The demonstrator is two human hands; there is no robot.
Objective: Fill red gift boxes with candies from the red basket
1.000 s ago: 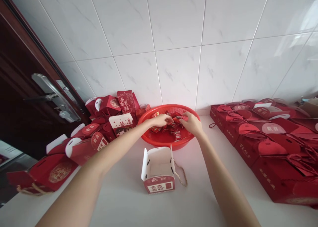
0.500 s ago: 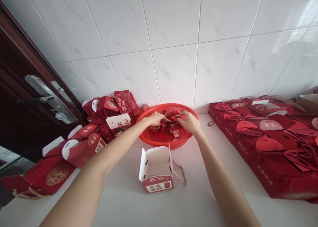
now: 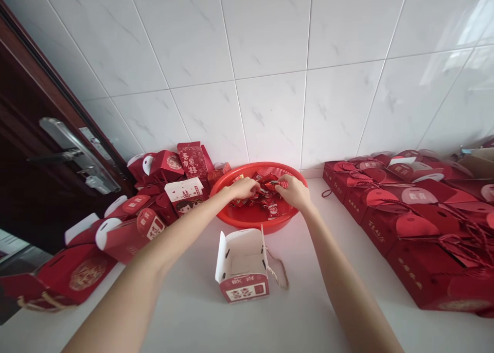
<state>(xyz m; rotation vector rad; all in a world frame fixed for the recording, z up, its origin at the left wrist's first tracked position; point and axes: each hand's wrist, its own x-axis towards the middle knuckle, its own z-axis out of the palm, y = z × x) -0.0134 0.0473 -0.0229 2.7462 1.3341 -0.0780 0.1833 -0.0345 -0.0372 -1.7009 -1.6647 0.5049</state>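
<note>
Both my hands reach into a red plastic basket [image 3: 247,224] that holds several small red-wrapped candies [image 3: 272,209]. My left hand [image 3: 245,188] is over the left part of the pile, its fingers closed around a red wrapped candy. From the right, my right hand [image 3: 292,191] pinches a red wrapped candy [image 3: 275,187] between thumb and fingers. The fingertips partly hide what each hand holds. In front of the basket, an open red and white gift box [image 3: 244,265] stands with its flaps up and a twisted cord handle [image 3: 283,276] at its right.
Folded red gift boxes [image 3: 127,234] crowd the left side beside a dark door with a metal handle [image 3: 77,152]. Rows of closed red boxes [image 3: 405,229] with cords fill the right side. A white tiled wall [image 3: 270,116] rises behind the basket.
My left hand has shifted slightly right, toward the middle of the pile. My right hand stays nearly in place, its fingers a little closer together. The open box has not moved.
</note>
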